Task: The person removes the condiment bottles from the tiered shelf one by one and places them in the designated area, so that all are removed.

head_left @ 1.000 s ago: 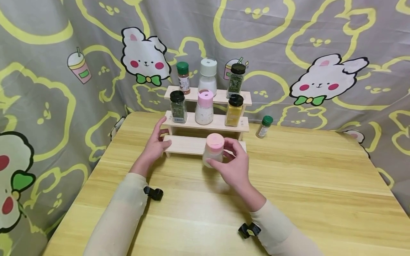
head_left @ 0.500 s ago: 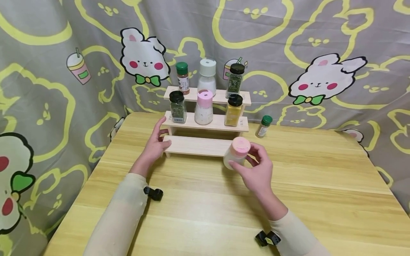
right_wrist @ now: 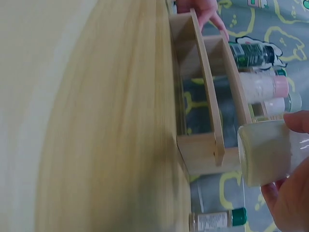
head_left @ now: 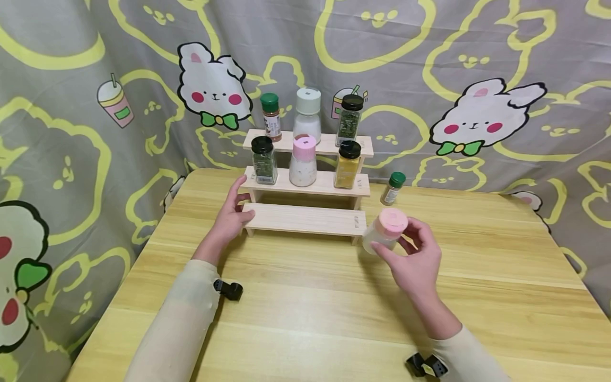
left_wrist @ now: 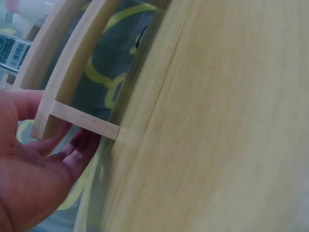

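Observation:
My right hand (head_left: pixel 416 261) grips a frosted seasoning jar with a pink lid (head_left: pixel 392 223), tilted slightly above the table just off the right end of the wooden step rack (head_left: pixel 305 218). In the right wrist view the pale body of this jar (right_wrist: pixel 265 153) shows between thumb and fingers. My left hand (head_left: pixel 230 217) holds the rack's left end, its thumb at the bare bottom step. On the middle step stand a black-lidded herb jar (head_left: pixel 264 161), a pink-lidded jar (head_left: pixel 303 162) and a black-lidded yellow spice jar (head_left: pixel 348 165).
The top step bears a green-lidded spice bottle (head_left: pixel 271 118), a pale-lidded jar (head_left: pixel 307 116) and a black-lidded herb jar (head_left: pixel 350 121). A small green-lidded bottle (head_left: pixel 393 189) stands on the table (head_left: pixel 305 318) right of the rack. A patterned curtain (head_left: pixel 286 32) hangs behind.
My right hand has carried the pink-lidded jar to the right, from in front of the bottom step to beyond its right end. My left hand stays at the rack.

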